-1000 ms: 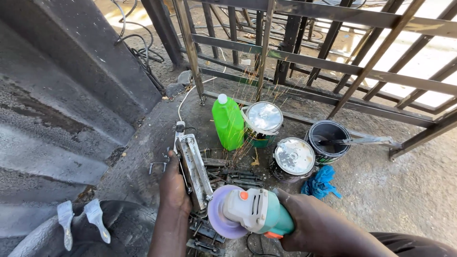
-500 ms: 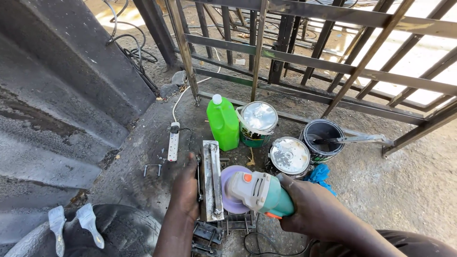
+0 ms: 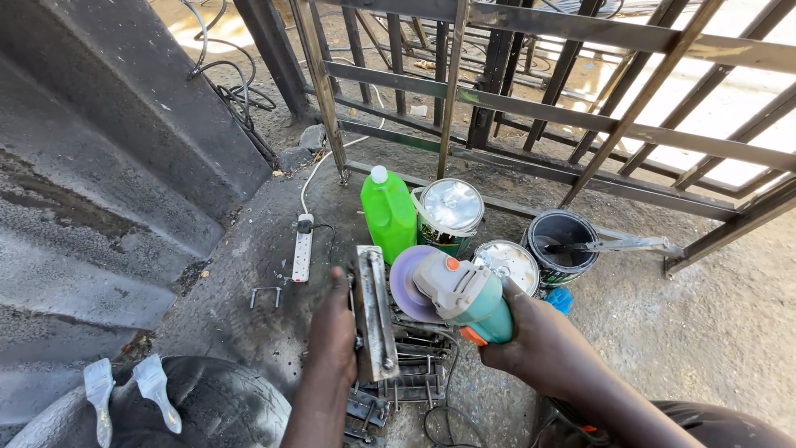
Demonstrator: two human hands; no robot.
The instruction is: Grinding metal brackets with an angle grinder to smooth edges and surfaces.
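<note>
My left hand [image 3: 332,332] grips a flat grey metal bar with a bolt latch [image 3: 375,311], held upright over a pile of similar metal parts [image 3: 406,382]. A green and grey angle grinder [image 3: 464,299] sits in my right hand [image 3: 535,340]. Its purple sanding disc [image 3: 405,282] faces the right edge of the bar, almost touching it.
Behind the grinder stand a green plastic jug [image 3: 388,211], two lidded paint tins [image 3: 449,211] [image 3: 507,264] and an open black tin with a brush [image 3: 560,245]. A white power strip [image 3: 303,246] lies on the ground. A steel gate frame [image 3: 580,124] crosses the back. Two white sandal straps [image 3: 124,390] show bottom left.
The view has shifted, so the power strip, hidden behind the bar at first, now shows to its left. The bar has turned more upright and the grinder disc has closed in on its edge.
</note>
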